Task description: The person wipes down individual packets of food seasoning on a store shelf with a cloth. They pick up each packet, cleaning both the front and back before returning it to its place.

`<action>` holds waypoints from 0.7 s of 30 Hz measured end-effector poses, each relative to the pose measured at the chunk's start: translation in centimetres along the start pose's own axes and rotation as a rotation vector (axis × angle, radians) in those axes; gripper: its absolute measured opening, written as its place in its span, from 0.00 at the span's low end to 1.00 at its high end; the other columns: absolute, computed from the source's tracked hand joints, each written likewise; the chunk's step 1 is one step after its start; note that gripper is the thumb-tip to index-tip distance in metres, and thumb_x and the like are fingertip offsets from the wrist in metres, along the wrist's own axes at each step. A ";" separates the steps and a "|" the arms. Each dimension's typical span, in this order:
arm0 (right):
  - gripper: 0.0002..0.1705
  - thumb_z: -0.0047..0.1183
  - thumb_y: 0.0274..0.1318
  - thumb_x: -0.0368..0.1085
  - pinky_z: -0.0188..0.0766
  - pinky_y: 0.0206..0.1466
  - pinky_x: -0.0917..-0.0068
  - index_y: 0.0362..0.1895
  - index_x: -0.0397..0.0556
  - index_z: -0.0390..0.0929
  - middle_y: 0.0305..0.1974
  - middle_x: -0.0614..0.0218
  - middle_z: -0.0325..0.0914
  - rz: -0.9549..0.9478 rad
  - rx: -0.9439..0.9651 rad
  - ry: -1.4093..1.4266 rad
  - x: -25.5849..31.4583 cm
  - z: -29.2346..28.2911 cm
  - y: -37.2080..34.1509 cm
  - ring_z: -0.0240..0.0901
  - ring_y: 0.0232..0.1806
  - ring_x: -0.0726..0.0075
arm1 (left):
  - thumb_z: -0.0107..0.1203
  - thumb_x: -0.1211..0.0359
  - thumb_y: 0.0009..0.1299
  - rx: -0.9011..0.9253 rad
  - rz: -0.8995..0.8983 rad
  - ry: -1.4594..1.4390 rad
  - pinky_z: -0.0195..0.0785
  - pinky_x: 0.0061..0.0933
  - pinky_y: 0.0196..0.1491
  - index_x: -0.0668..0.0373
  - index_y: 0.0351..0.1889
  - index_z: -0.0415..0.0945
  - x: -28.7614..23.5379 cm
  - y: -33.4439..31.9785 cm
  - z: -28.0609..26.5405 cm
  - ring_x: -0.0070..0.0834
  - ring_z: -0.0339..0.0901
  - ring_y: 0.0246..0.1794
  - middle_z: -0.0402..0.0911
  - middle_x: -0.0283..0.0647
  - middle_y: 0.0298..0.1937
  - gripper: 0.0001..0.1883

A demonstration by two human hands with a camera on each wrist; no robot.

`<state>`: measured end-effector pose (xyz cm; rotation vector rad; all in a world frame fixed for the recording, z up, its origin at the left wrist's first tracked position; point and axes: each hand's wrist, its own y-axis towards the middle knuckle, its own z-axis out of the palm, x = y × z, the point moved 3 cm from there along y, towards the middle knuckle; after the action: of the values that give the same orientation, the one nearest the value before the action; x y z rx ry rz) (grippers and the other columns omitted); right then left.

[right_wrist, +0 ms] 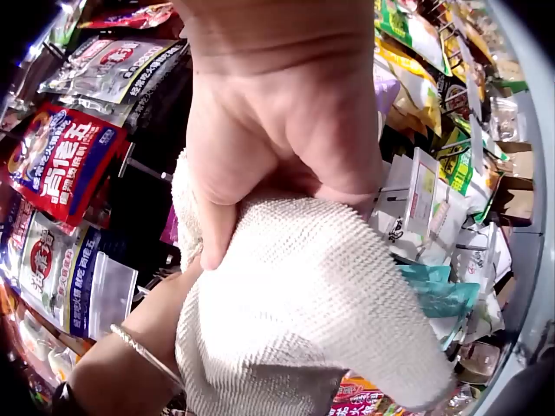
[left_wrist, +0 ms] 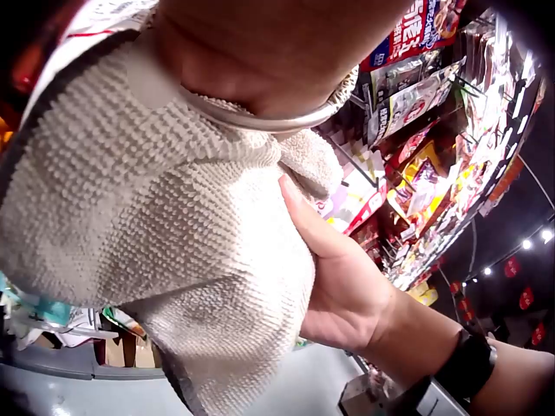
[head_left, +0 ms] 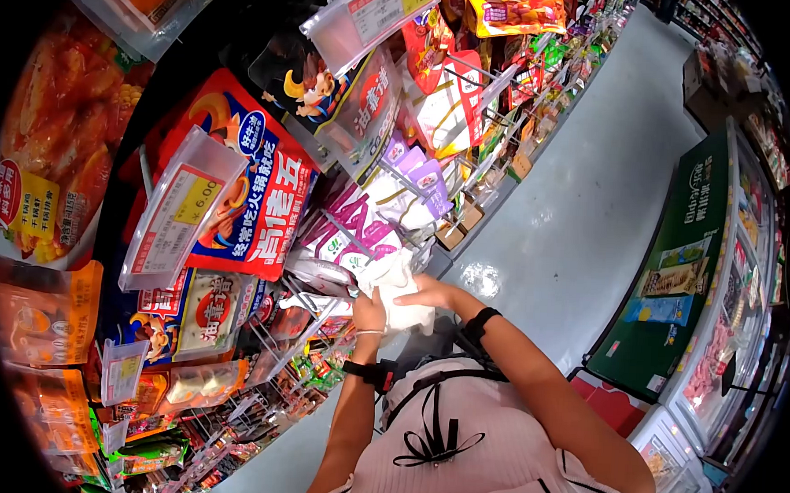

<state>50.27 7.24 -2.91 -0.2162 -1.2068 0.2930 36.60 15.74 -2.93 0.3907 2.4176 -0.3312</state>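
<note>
Gripping bunched white cloth (head_left: 411, 319): left hand (head_left: 369, 312) at its left side, right hand (head_left: 434, 294) at its right. Cloth between both, neither nearer; hanging packets (head_left: 354, 216) just beyond; long axis lost in folds.

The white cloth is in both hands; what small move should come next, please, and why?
Probably the right hand should fold in the loose end of the white cloth while the left hand steadies it: both hands hold it, yet it hangs in uneven folds near the purple-and-white packets, and a tidier bundle may be easier to control.
</note>
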 end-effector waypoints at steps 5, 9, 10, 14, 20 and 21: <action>0.22 0.51 0.51 0.44 0.67 0.41 0.71 0.44 0.40 0.70 0.34 0.61 0.75 -0.137 -0.208 -0.223 -1.3 -0.3 1.3 0.71 0.36 0.68 | 0.44 0.59 0.64 0.083 -0.054 -0.034 0.62 0.43 0.37 0.77 0.34 0.69 1.3 1.1 0.6 0.59 0.69 0.36 0.71 0.67 0.30 0.22; 0.21 0.46 0.52 0.45 0.69 0.36 0.64 0.41 0.39 0.70 0.30 0.48 0.75 -0.187 -0.449 -0.783 -1.4 -1.1 1.9 0.74 0.33 0.53 | 0.43 0.57 0.65 0.006 -0.011 -0.100 0.62 0.43 0.39 0.77 0.38 0.68 2.5 1.0 1.4 0.58 0.69 0.39 0.71 0.68 0.33 0.24; 0.19 0.44 0.52 0.44 0.68 0.35 0.61 0.39 0.39 0.70 0.29 0.47 0.74 -0.149 -0.488 -0.853 -1.2 -1.1 1.8 0.73 0.33 0.51 | 0.42 0.57 0.65 -0.023 0.010 -0.109 0.62 0.43 0.40 0.77 0.38 0.68 2.6 0.9 1.5 0.58 0.69 0.39 0.71 0.68 0.34 0.25; 0.15 0.40 0.47 0.33 0.66 0.36 0.56 0.40 0.38 0.68 0.29 0.44 0.72 -0.027 -0.565 -1.011 -0.1 -1.2 1.7 0.70 0.35 0.45 | 0.40 0.60 0.66 0.008 0.014 0.014 0.63 0.43 0.40 0.79 0.47 0.60 2.6 0.2 1.6 0.59 0.69 0.39 0.71 0.68 0.33 0.25; 0.20 0.37 0.44 0.25 0.63 0.44 0.57 0.46 0.38 0.64 0.39 0.44 0.70 -0.159 -0.647 -0.880 -2.8 -1.8 2.9 0.67 0.42 0.43 | 0.46 0.62 0.63 0.039 0.175 -0.132 0.62 0.40 0.44 0.77 0.50 0.53 3.2 -0.8 2.2 0.55 0.68 0.43 0.67 0.67 0.44 0.27; 0.22 0.37 0.44 0.24 0.63 0.45 0.58 0.48 0.38 0.64 0.41 0.44 0.69 -0.190 -0.656 -0.878 -3.0 -1.7 3.0 0.66 0.44 0.43 | 0.46 0.62 0.64 -0.007 0.181 -0.137 0.62 0.40 0.43 0.76 0.48 0.56 3.2 -1.0 2.2 0.55 0.68 0.44 0.67 0.67 0.45 0.25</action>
<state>50.57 9.04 -7.08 -0.5722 -2.1632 -0.2248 35.08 14.71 -6.52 0.5610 2.2304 -0.2604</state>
